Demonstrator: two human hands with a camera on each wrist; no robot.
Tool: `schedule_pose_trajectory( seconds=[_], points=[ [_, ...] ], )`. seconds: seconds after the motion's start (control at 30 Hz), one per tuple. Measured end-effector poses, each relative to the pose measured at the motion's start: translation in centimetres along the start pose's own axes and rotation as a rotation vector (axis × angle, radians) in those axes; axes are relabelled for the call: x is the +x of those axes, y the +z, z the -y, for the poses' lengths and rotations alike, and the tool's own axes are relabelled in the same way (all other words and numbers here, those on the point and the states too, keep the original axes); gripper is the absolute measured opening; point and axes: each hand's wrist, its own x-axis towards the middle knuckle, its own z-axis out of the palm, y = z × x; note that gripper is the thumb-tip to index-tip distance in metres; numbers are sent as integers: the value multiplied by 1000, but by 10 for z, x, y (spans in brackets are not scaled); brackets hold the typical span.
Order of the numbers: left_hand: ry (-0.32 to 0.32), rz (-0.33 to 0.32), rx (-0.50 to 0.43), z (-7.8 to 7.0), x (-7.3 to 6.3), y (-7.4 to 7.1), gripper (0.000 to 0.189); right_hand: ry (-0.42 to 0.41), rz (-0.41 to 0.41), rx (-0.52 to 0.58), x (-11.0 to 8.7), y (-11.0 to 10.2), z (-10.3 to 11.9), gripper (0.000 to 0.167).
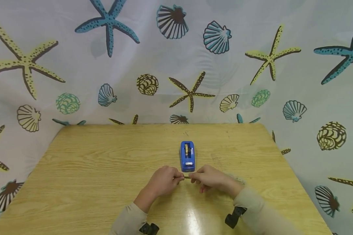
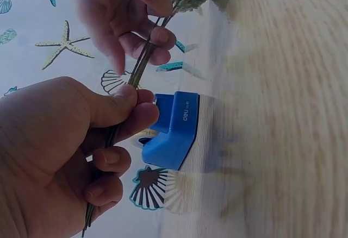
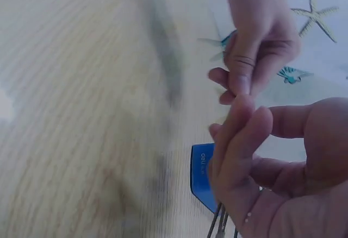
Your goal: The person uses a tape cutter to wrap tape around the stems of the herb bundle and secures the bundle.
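Olive stems (image 2: pixel 140 67) are partly hidden by both hands (image 1: pixel 164 181) (image 1: pixel 213 179).

A blue tape dispenser (image 1: pixel 188 165) stands on the table (image 1: pixel 106 156); cloth (image 1: pixel 123 68) (shell-printed) hangs behind.

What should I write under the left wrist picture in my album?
The left hand and right hand hold thin stems near a blue tape dispenser.

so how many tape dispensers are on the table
1: the blue tape dispenser on the table, just beyond the left hand and right hand. No other shows; the hands hide part of the table.
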Motion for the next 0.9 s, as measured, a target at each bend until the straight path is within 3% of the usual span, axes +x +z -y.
schedule_pose_trajectory(
  seconds=[0.13,0.43,0.9],
  points=[
    [-10,12,0,0,0,2,14,95,33,113,3,-4,-1,48],
    [-26,7,6,1,0,1,14,126,30,211,6,-5,-7,38],
    [-13,6,10,1,1,-2,14,162,-26,226,8,0,-5,34]
  ],
)
